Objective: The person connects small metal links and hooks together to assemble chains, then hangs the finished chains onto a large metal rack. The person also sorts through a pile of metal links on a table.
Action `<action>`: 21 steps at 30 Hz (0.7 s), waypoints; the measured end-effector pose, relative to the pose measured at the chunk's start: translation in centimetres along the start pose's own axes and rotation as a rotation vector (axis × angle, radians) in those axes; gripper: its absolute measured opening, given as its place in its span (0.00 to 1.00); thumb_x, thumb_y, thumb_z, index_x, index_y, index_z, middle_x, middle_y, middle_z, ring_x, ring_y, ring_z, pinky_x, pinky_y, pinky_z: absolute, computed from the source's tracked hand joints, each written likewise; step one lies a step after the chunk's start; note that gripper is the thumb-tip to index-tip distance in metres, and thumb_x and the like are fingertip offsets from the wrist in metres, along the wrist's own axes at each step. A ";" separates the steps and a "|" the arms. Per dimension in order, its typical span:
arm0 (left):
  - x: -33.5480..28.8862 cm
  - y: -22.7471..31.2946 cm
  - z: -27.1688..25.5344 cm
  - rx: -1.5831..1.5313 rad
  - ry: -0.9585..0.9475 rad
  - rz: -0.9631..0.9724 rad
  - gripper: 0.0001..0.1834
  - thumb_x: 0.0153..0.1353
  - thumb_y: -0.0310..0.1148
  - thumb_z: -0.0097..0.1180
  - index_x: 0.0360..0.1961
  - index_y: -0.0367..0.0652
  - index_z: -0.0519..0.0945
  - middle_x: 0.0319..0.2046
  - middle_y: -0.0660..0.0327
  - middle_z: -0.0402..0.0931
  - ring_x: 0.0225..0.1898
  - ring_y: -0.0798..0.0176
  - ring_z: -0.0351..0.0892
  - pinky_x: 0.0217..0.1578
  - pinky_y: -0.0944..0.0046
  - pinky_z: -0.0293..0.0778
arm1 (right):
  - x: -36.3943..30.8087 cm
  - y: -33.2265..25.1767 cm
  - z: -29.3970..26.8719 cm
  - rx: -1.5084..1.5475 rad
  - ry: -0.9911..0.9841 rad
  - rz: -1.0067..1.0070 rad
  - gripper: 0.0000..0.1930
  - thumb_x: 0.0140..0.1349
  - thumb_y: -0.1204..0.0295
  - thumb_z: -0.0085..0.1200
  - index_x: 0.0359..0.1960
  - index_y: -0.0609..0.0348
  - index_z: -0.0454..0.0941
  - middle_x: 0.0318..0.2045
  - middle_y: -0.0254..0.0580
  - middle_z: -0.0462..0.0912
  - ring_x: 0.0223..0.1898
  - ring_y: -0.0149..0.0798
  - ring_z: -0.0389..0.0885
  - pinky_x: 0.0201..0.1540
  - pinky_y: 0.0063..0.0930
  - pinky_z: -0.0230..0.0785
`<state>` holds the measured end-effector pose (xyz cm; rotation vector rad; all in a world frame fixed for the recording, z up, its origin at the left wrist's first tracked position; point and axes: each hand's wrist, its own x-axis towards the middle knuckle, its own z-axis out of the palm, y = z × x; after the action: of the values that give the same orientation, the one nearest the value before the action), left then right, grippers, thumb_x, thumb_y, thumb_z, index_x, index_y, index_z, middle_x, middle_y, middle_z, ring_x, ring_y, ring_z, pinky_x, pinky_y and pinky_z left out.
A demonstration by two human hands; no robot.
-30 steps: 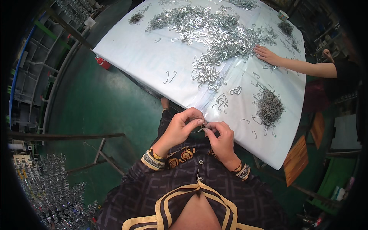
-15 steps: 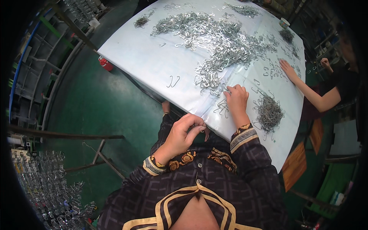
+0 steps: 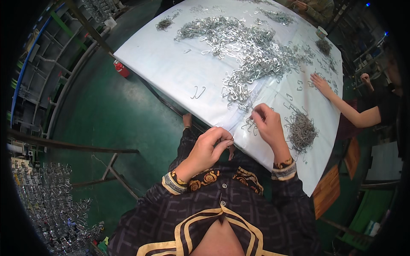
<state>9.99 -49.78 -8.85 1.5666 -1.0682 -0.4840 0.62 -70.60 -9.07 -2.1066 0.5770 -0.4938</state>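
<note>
My left hand [image 3: 206, 148] is closed in a pinch at the table's near edge; whatever is between thumb and finger is too small to make out. My right hand [image 3: 270, 126] is over the table, thumb and fingertips together; what they hold, if anything, cannot be made out. Beneath and beside its fingertips lie a few loose wire hooks [image 3: 249, 126]. To its right is a tangled pile of dull grey wire hooks [image 3: 301, 133]. Beyond my hands spreads a large heap of shiny metal hooks [image 3: 252, 53]. Two thin hooks [image 3: 197, 92] lie apart on the left.
The table [image 3: 171, 72] has a white covering. At right, a co-worker's hand [image 3: 321, 84] lies flat among scattered hooks; another person [image 3: 314, 10] sits at the far side. A cup [image 3: 321, 32] stands near the far right edge. A red container [image 3: 121, 68] is beside the left edge; metal frames line the left.
My right hand has come nearer to me and slightly right, over the loose hooks. My left hand keeps its pinch in nearly the same place. The whole view has shifted slightly.
</note>
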 end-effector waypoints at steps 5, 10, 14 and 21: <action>0.6 0.1 0.6 0.071 -0.013 0.056 0.04 0.58 0.22 0.60 0.34 0.36 0.77 0.29 0.58 0.76 0.31 0.64 0.76 0.33 0.66 0.72 | -3.1 -3.6 -0.9 0.088 -0.224 -0.069 0.07 0.59 0.73 0.54 0.32 0.65 0.75 0.23 0.51 0.78 0.26 0.48 0.79 0.30 0.35 0.69; 0.5 0.7 0.7 0.125 -0.034 0.036 0.05 0.57 0.23 0.61 0.34 0.37 0.77 0.28 0.57 0.75 0.30 0.59 0.75 0.32 0.62 0.71 | -4.5 -5.7 -1.8 -0.020 -0.275 -0.159 0.06 0.57 0.73 0.57 0.30 0.63 0.74 0.21 0.48 0.75 0.25 0.50 0.76 0.30 0.38 0.67; -0.1 0.5 0.8 0.118 -0.056 0.032 0.05 0.57 0.25 0.60 0.33 0.40 0.77 0.27 0.56 0.75 0.32 0.53 0.75 0.34 0.58 0.71 | -5.4 -5.7 -1.2 0.024 -0.160 -0.224 0.07 0.54 0.76 0.60 0.28 0.63 0.74 0.22 0.45 0.74 0.23 0.43 0.76 0.27 0.33 0.68; -0.3 0.3 0.0 0.039 -0.291 0.012 0.07 0.56 0.23 0.63 0.36 0.37 0.79 0.29 0.56 0.78 0.31 0.60 0.78 0.33 0.63 0.73 | -8.3 -5.3 1.9 0.227 0.030 -0.157 0.06 0.53 0.79 0.63 0.29 0.62 0.77 0.24 0.38 0.77 0.20 0.30 0.77 0.23 0.23 0.69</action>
<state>9.76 -49.45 -8.68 1.5539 -1.3129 -0.7022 -3.96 -61.97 -6.83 -1.9378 0.3550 -0.6499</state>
